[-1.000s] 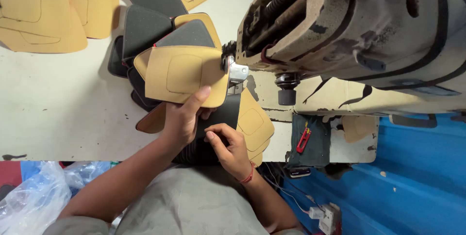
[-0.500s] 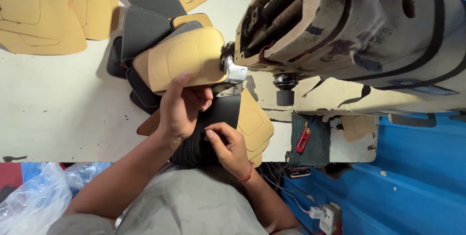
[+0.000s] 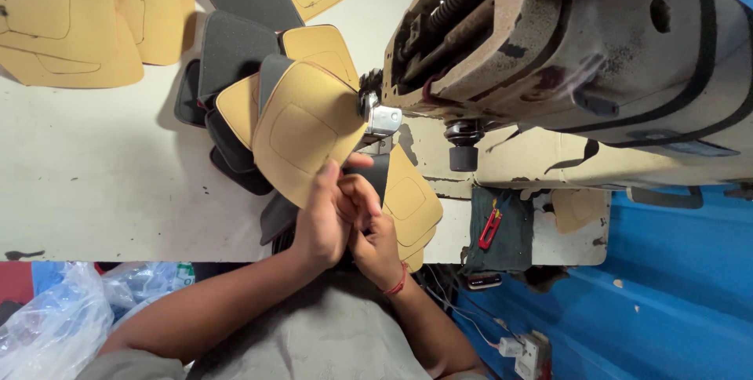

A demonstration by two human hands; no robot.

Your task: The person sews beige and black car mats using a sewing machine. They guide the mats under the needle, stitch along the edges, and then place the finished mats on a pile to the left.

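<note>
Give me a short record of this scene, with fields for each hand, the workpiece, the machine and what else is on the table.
left hand: fingers grip the lower edge of the tan panel
right hand: close against the left, fingers at the same edge; red wristband
tan panel: stitched outline, tilted up, tip at the sewing machine
under panel: dark panels and more tan ones, fanned
table: tan stack at far left
below table: plastic bag

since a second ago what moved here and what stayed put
The left hand has tilted the tan padded panel up toward the sewing machine. The right hand has moved up beside it, and both now pinch the panel's lower edge. The tan pieces on the table have not moved.
</note>
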